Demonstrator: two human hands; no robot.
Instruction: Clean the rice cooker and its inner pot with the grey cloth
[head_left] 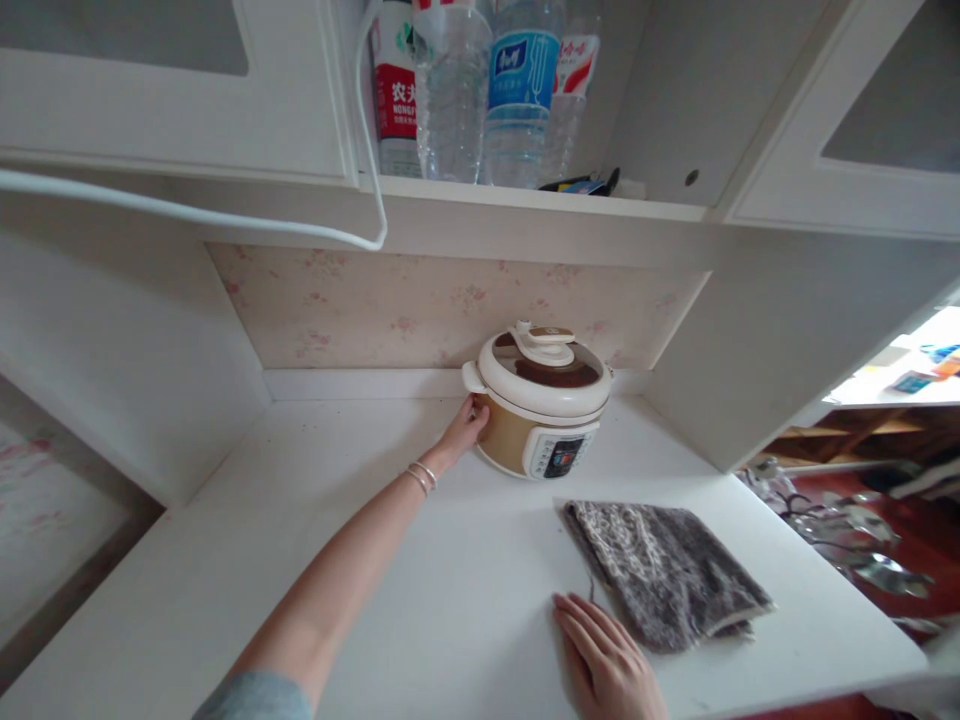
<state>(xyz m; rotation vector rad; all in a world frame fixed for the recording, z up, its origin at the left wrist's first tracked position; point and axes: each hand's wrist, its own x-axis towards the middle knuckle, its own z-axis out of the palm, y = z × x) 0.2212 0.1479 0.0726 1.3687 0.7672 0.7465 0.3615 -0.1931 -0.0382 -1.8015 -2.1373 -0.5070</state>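
Observation:
An electric pressure cooker [510, 435], tan with a cream lid and a front control panel, stands upright at the back of the white counter [315, 560]. My left hand [466, 428] reaches out to its left side and grips it just below the side handle; some fingertips are hidden behind the body. A folded grey towel [667, 570] lies on the counter in front of the cooker. Just left of the towel, my right hand [606, 660] rests flat with fingers stretched out, holding nothing.
Overhead, a cabinet shelf [645, 208] holds several plastic bottles [521, 90]. A white cable [247, 222] hangs in front of the shelf. Side panels [772, 340] bound the counter. Beyond its right edge, metal items [840, 530] lie lower down on something red.

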